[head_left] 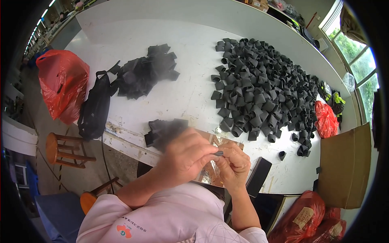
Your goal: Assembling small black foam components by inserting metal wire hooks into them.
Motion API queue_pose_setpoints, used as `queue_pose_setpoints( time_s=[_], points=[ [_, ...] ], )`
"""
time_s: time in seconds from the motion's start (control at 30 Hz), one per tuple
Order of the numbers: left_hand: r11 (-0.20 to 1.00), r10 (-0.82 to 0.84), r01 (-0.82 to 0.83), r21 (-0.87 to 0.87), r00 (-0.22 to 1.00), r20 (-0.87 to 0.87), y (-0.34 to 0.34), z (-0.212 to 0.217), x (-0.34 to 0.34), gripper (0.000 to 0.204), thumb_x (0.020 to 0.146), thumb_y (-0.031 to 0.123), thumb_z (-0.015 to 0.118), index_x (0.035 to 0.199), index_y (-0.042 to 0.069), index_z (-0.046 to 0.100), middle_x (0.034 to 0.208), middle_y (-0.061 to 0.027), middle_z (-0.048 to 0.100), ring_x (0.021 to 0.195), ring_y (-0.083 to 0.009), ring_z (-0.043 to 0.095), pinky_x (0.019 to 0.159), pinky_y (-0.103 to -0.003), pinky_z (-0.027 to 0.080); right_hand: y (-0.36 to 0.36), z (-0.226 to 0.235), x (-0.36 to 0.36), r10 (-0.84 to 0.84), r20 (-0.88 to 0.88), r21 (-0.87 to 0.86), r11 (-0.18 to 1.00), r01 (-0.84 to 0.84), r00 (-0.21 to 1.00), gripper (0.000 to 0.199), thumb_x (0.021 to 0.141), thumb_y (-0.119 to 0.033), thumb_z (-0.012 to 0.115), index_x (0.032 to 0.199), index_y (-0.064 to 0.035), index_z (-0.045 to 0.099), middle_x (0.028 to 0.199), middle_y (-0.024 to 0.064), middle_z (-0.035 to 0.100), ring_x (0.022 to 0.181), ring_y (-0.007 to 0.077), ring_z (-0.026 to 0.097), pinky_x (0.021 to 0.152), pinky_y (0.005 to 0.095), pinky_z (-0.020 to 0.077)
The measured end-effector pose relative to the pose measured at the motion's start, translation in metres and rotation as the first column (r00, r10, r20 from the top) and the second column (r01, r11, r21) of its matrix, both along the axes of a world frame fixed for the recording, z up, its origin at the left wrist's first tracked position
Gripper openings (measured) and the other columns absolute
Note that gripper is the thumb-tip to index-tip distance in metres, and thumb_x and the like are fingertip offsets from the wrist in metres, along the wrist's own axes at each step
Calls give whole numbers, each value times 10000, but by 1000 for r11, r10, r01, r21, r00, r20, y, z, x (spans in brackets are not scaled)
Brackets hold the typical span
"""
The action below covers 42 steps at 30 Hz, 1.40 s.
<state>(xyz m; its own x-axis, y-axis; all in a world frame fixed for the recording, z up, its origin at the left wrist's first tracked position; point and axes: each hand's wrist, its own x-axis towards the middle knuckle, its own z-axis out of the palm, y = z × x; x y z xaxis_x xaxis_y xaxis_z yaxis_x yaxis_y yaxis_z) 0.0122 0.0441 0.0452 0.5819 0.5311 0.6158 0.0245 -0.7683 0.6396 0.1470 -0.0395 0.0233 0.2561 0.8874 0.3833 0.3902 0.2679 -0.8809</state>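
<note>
Near the front edge of the table, my left hand (187, 157) and my right hand (234, 164) meet, fingers pinched together on a small black strip (219, 153). Only its narrow edge shows between the fingertips; the rest is hidden. Just beyond my left hand lies a small heap of flat black pieces (156, 131), partly covered by the hand. Under both hands is a brown board with a shiny clear covering (207, 174). To the right spreads a large pile of black pieces curled into short loops (259, 89). A second heap of flat black pieces (137, 77) lies farther off, at the left.
A red plastic bag (63, 85) and a black bag (95, 107) are at the table's left end. A dark flat case (259, 176) lies beside my right hand. At right stand a cardboard sheet (344, 166) and red bags (302, 218). A wooden stool (69, 150) stands left.
</note>
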Motion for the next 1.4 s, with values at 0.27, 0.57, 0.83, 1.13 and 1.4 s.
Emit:
queue_pose_setpoints(
  time_s=[0.27, 0.57, 0.83, 1.13, 1.4],
  points=[
    [865, -6, 118, -488, 974, 225, 0, -30, -18, 66, 715, -5, 664, 759, -10, 615, 682, -69, 548, 617, -129, 495, 530, -214, 366, 7, 11, -8, -51, 364, 78, 997, 24, 930, 177, 654, -11, 664, 819, -39, 602, 702, 58, 547, 596, 204, 493, 489, 296, 403],
    [901, -19, 102, -422, 981, 195, 1, -35, -9, 46, 736, 8, 646, 766, 13, 612, 705, -64, 552, 617, -106, 487, 524, -211, 360, 5, 3, -15, -196, 466, 181, 976, 123, 863, 116, 646, 33, 630, 739, -10, 575, 666, 78, 502, 560, 219, 461, 482, 295, 366],
    [795, 283, -281, -537, 956, -82, 4, -98, -9, 239, 774, 132, 598, 979, 18, 551, 779, -99, 573, 686, -174, 546, 626, -260, 439, 29, 29, 42, -235, -471, -107, 972, 209, 850, 257, 877, -197, 499, 949, 32, 591, 644, 8, 551, 558, 42, 451, 496, 181, 361],
    [869, 392, -479, 128, 504, -770, 26, -146, 29, 203, 702, 103, 608, 820, -35, 518, 821, -201, 531, 776, -335, 566, 653, -369, 491, -27, -50, 0, -220, -518, -453, 890, -48, 827, 235, 870, -181, 539, 872, 49, 586, 655, 23, 551, 551, 58, 465, 479, 188, 381],
    [946, 318, -293, 138, 763, -562, 36, -145, 1, 72, 683, 11, 577, 719, -16, 519, 834, -152, 526, 749, -274, 563, 608, -340, 474, -31, -51, -17, -77, -370, -510, 850, -133, 926, 252, 881, -200, 521, 825, 32, 602, 627, 11, 534, 546, 55, 453, 481, 195, 383]
  ],
)
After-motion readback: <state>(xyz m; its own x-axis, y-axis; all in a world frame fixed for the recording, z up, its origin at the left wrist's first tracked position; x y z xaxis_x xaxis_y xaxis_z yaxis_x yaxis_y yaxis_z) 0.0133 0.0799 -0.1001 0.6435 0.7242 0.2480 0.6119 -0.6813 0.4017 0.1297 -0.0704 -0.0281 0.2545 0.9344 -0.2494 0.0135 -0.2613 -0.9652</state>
